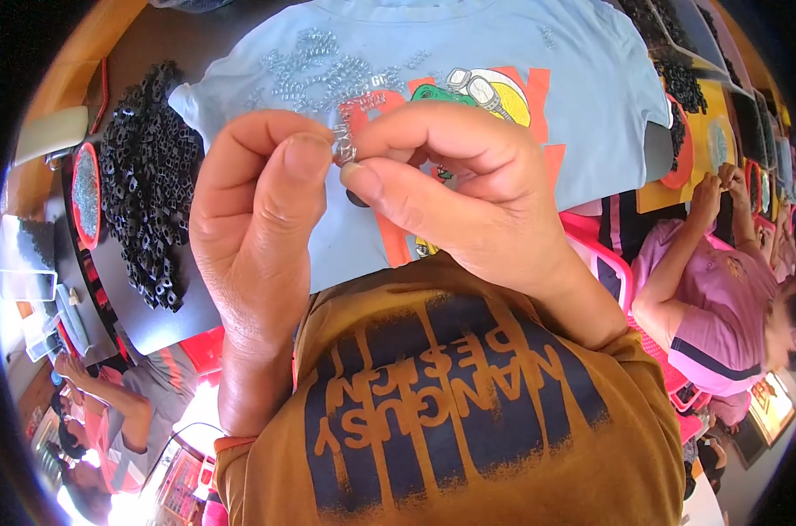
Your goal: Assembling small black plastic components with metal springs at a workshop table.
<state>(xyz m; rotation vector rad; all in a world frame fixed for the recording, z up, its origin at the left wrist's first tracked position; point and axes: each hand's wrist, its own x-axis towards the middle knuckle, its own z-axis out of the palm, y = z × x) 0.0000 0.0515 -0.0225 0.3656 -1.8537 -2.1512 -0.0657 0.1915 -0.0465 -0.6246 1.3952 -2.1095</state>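
Observation:
My left hand (262,206) and my right hand (472,188) meet at the fingertips above a light blue T-shirt (582,114) spread on the table. Pinched between thumbs and index fingers is a small metal coil spring (346,140); it may be more than one hooked together. Both hands are closed, thumbs toward me. Just beyond the fingertips, a loose heap of similar springs (314,74) lies on the shirt. A bit of something dark shows below the right thumb, mostly hidden.
Left of the shirt, a large pile of small black plastic parts (148,184) covers the dark table (174,324). A red-rimmed tray (79,235) of springs stands beyond it. Co-workers sit on both sides, one in a pink shirt (705,298) at right beside a pink plastic chair (604,254).

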